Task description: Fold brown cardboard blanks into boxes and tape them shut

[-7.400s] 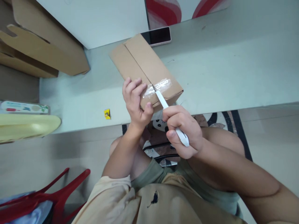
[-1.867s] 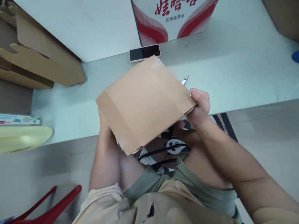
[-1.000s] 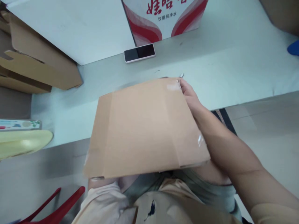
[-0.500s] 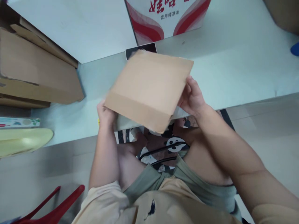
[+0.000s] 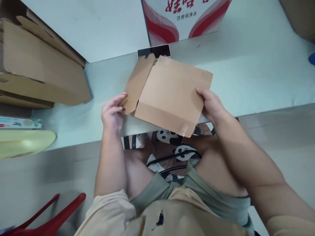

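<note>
Between my hands is a flattened brown cardboard box [image 5: 172, 93], tilted above the front edge of the table, with a flap spread out on its left side. My left hand [image 5: 113, 111] grips the lower left corner of that flap, fingers on its face. At the right edge, my right hand [image 5: 210, 103] has its thumb on the upper face and its other fingers hidden beneath. Clear tape shows near the lower right corner. Just past the far edge of the cardboard lies a phone-like black slab with a white rim [image 5: 157, 50].
A white box with red waves [image 5: 159, 29] and a large white panel [image 5: 98, 29] stand at the back. Brown cartons [image 5: 49, 68] are stacked at left, beside a pale yellow dish-like object [image 5: 27, 141]. A red chair-like frame [image 5: 59, 213] is at lower left.
The left flap of the cardboard has swung out to the left. My left hand has shifted onto it, and the cardboard and my right hand have moved slightly right.
</note>
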`<state>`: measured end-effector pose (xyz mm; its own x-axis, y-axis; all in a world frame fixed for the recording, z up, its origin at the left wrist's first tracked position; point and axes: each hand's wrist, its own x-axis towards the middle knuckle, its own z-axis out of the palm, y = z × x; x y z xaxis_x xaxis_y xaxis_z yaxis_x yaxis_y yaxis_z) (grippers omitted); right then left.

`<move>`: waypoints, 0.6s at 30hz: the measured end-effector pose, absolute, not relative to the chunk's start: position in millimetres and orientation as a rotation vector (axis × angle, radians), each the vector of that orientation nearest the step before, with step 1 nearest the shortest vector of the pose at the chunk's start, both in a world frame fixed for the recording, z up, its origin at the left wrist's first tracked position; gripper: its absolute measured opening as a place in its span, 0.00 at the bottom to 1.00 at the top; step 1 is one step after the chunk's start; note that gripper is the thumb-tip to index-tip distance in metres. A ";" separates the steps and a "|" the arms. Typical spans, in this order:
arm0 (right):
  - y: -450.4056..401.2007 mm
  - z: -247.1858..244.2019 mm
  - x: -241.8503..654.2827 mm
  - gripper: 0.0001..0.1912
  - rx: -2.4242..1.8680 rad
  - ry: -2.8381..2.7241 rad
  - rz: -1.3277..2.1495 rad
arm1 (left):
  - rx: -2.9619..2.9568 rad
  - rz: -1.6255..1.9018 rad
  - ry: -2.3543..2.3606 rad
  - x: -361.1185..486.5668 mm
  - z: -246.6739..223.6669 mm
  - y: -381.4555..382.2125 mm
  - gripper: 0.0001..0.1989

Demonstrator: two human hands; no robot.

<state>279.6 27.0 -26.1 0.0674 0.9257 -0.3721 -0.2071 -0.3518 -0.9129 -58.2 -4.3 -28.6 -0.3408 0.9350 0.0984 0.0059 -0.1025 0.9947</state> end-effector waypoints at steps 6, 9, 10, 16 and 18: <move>17.1 -22.1 276.3 0.24 -1.226 -0.825 1.392 | 0.738 1.745 1.333 -56.1 -24.7 0.4 0.18; 9.4 -16.8 279.8 0.23 -1.253 -0.804 1.278 | 0.618 1.665 1.370 -56.1 -32.2 4.5 0.16; 6.5 -12.8 281.4 0.21 -1.265 -0.784 1.238 | 0.590 1.631 1.371 -56.3 -34.3 5.9 0.15; -14.8 28.4 300.1 0.15 -1.364 -0.635 1.077 | 0.624 1.413 1.362 -46.7 -37.4 12.4 0.10; -23.9 36.9 316.5 0.16 -1.438 -0.621 0.906 | 0.614 1.412 1.343 -39.0 -36.1 13.2 0.10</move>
